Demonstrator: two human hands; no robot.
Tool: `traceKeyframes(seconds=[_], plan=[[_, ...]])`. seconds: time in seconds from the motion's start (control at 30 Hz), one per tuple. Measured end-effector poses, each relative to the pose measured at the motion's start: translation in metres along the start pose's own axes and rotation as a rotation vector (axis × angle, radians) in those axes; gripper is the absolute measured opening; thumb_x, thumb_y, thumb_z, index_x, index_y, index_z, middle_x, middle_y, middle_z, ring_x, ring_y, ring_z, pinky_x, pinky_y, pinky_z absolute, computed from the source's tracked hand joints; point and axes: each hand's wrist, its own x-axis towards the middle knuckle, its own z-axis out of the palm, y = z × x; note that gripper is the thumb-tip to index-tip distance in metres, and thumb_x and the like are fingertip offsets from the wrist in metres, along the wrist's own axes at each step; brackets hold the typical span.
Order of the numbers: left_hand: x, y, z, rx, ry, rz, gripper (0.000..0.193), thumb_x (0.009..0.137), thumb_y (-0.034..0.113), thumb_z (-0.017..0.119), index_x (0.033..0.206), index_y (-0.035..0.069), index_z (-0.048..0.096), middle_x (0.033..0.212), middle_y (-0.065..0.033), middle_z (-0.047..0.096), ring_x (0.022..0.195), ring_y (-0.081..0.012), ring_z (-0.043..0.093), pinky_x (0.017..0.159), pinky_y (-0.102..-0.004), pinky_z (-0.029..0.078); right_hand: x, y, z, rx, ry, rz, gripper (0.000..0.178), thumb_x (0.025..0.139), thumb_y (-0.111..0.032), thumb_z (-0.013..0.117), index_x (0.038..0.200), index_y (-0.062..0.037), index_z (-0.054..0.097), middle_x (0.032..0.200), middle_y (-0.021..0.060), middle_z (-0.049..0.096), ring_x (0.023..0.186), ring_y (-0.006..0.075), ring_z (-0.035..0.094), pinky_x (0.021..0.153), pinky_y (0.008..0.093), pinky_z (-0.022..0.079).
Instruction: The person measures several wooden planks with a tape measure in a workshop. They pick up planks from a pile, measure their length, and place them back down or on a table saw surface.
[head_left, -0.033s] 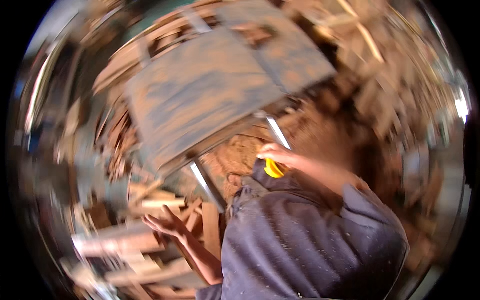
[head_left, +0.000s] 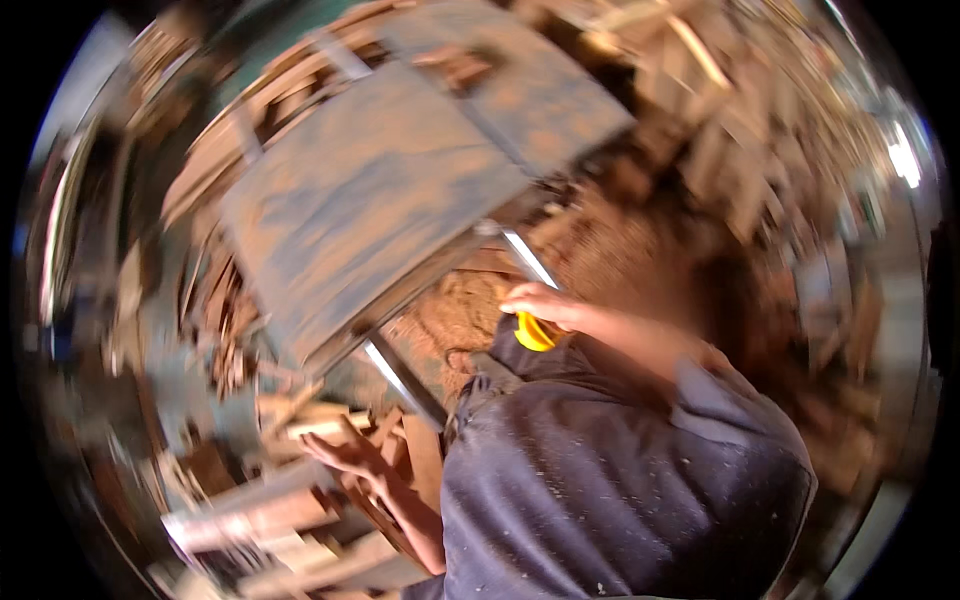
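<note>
My right hand (head_left: 545, 304) is in front of my body, near the machine table's front edge, with its fingers closed. It holds a bright yellow curved object (head_left: 533, 334) that hangs below the fingers; blur hides its exact kind. My left hand (head_left: 345, 452) is out to the left, its fingers stretched apart and nothing in it. Pieces of wood (head_left: 395, 440) lie below and beside that hand. Ahead is a large grey metal machine table (head_left: 370, 180), dusted with orange-brown sawdust. From its front edge two metal rails (head_left: 528, 258) stick out towards me.
Sawdust (head_left: 440, 310) is heaped beneath the table's front edge. Stacked wood pieces (head_left: 270, 520) lie at the lower left, with offcuts (head_left: 220, 330) left of the table. A large pile of boards (head_left: 720, 150) fills the far right. A small heap (head_left: 460, 68) sits on the tabletop.
The whole view has shifted, so the table and wood piles appear farther left and slightly higher. My right hand keeps the yellow object; my left hand stays spread.
</note>
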Motion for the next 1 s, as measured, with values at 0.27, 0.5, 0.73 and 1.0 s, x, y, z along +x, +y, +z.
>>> traceKeyframes(seconds=[0.27,0.5,0.73,1.0], plan=[[-0.022,0.285,0.073,-0.715,-1.534,-0.089,0.029,0.097,0.014,0.069,0.121,-0.001,0.065,0.081,-0.0005,0.058,0.075,-0.0088,0.052,0.065,-0.0269,0.044,-0.069,0.084,-0.015,0.268,0.163,0.023,0.058,0.097,-0.047,0.065,0.133,-0.0015,0.062,0.125,0.0115,0.065,0.115,0.0229,0.058,0.099,0.0358,0.045],[-0.052,0.382,0.122,-0.653,-2.108,0.056,0.027,0.101,0.014,0.061,0.122,-0.002,0.066,0.101,-0.0054,0.07,0.091,-0.0098,0.061,0.078,-0.0269,0.049,-0.109,0.097,-0.052,0.541,0.197,-0.307,0.075,0.106,-0.055,0.047,0.15,0.0052,0.041,0.151,0.0212,0.048,0.137,0.0296,0.047,0.115,0.0385,0.037],[-0.073,0.412,0.163,-0.51,-2.545,0.207,0.026,0.095,0.004,0.054,0.118,0.0,0.066,0.102,-0.0025,0.067,0.09,-0.0115,0.061,0.079,-0.0277,0.049,-0.127,0.127,-0.045,0.769,0.185,-0.425,0.074,0.106,-0.052,0.052,0.152,0.0036,0.037,0.132,0.0116,0.055,0.121,0.0192,0.05,0.106,0.0329,0.04],[-0.126,0.43,0.146,-0.658,-2.708,-0.202,0.027,0.093,0.004,0.072,0.12,-0.001,0.068,0.098,-0.0026,0.069,0.08,-0.0104,0.061,0.072,-0.0248,0.049,-0.178,0.149,-0.033,0.866,0.363,-0.581,0.055,0.103,-0.047,0.059,0.135,-0.002,0.061,0.114,-0.0002,0.064,0.102,0.0128,0.057,0.092,0.0297,0.047]])
